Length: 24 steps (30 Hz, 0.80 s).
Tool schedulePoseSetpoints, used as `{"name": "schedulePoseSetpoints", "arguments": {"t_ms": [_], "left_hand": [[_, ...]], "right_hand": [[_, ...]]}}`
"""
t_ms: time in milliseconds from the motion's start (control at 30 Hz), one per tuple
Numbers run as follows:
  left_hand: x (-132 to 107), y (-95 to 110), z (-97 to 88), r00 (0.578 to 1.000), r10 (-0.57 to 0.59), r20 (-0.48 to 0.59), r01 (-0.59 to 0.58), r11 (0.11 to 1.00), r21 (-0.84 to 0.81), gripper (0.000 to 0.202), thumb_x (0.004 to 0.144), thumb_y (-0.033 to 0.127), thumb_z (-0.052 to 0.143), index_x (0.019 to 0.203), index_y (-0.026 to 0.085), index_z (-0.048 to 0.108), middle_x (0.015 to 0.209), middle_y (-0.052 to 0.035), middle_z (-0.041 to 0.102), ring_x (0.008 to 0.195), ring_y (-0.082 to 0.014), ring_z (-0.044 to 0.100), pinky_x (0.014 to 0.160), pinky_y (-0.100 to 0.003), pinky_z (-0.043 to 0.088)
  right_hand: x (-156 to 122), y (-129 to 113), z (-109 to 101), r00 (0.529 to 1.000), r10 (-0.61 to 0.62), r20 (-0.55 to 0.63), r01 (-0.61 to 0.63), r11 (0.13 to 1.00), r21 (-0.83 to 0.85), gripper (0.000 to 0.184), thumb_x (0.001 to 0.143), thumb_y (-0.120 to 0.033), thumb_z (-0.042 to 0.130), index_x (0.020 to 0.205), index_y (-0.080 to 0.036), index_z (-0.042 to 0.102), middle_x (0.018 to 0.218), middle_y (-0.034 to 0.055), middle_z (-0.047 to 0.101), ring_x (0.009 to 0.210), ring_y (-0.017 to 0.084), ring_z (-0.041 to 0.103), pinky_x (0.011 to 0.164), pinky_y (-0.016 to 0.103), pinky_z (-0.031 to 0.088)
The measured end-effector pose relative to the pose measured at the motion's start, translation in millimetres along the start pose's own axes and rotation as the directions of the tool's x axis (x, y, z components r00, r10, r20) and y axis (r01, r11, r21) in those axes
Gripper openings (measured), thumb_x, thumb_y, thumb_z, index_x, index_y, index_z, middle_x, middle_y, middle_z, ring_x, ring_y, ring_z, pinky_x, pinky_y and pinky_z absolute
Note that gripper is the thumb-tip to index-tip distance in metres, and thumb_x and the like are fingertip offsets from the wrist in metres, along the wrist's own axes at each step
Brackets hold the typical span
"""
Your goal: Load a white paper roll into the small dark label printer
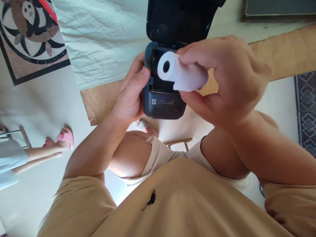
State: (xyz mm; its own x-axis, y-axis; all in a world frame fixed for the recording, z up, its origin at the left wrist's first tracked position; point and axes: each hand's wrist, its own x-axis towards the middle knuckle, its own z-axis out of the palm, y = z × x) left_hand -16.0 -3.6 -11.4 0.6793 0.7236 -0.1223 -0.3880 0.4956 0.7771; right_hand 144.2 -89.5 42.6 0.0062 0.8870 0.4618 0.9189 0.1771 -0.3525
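A small dark portable label printer (164, 107) is gripped along its left side by my left hand (134, 89), the thumb on its rim. Its black lid (182, 21) stands swung open away from me, baring the paper compartment. Over that compartment, my right hand (229, 72) pinches a white paper roll (170, 70) between thumb and fingers. The roll's hollow core faces left, and a loose flap of paper hangs off it. Whether the roll touches the compartment floor, I cannot tell.
Under the printer is a wooden board (278, 54), partly covered by a pale green cloth (103, 39). A dark framed panel (278, 10) lies at the top right. At left, another person's legs in pink slippers (66, 137) rest on the floor. A wooden stool (179, 143) shows below.
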Motion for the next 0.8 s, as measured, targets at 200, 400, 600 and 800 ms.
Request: {"name": "schedulePoseSetpoints", "arguments": {"t_ms": [200,400,600,800], "left_hand": [[-4.7,2.9,2.6,0.998,-0.066,-0.026,0.066,0.997,0.035,0.032,0.093,0.039,0.062,0.116,0.019,0.057,0.098,-0.0040,0.065,0.107,-0.0199,0.066,0.092,-0.029,0.056],[-3.2,0.9,-3.1,0.999,-0.051,0.011,0.050,0.996,0.068,0.033,0.089,0.041,0.067,0.113,0.020,0.059,0.084,-0.0027,0.063,0.096,-0.0196,0.068,0.093,-0.031,0.056],[-1.3,1.3,-0.6,0.999,-0.032,-0.027,0.036,0.987,0.155,0.028,0.090,0.044,0.063,0.107,0.023,0.064,0.097,-0.0037,0.064,0.106,-0.0204,0.064,0.091,-0.029,0.056],[-2.4,0.0,0.2,0.998,-0.066,0.023,0.064,0.994,0.090,0.056,0.080,0.042,0.073,0.130,0.030,0.049,0.127,-0.0021,0.060,0.120,-0.0236,0.061,0.083,-0.029,0.056]], "right_hand": [[3.2,4.7,9.3,0.990,0.070,0.121,-0.051,0.986,-0.157,0.026,0.081,-0.008,0.048,0.103,-0.021,0.054,0.118,-0.0030,0.066,0.106,0.016,0.066,0.087,0.031,0.050],[-0.1,3.8,13.4,0.998,-0.057,-0.032,0.055,0.997,-0.053,0.009,0.087,-0.016,0.049,0.084,-0.021,0.056,0.109,-0.0078,0.067,0.102,0.011,0.062,0.086,0.029,0.045],[-7.6,2.9,11.4,0.986,-0.168,-0.002,0.168,0.986,-0.011,0.004,0.082,-0.024,0.056,0.080,-0.023,0.060,0.090,-0.0091,0.067,0.091,0.011,0.057,0.078,0.030,0.036],[-12.5,5.1,5.4,0.974,-0.176,0.144,0.175,0.984,0.023,0.017,0.087,-0.040,0.055,0.094,-0.026,0.061,0.101,-0.0088,0.068,0.095,0.011,0.057,0.082,0.032,0.036]]}}
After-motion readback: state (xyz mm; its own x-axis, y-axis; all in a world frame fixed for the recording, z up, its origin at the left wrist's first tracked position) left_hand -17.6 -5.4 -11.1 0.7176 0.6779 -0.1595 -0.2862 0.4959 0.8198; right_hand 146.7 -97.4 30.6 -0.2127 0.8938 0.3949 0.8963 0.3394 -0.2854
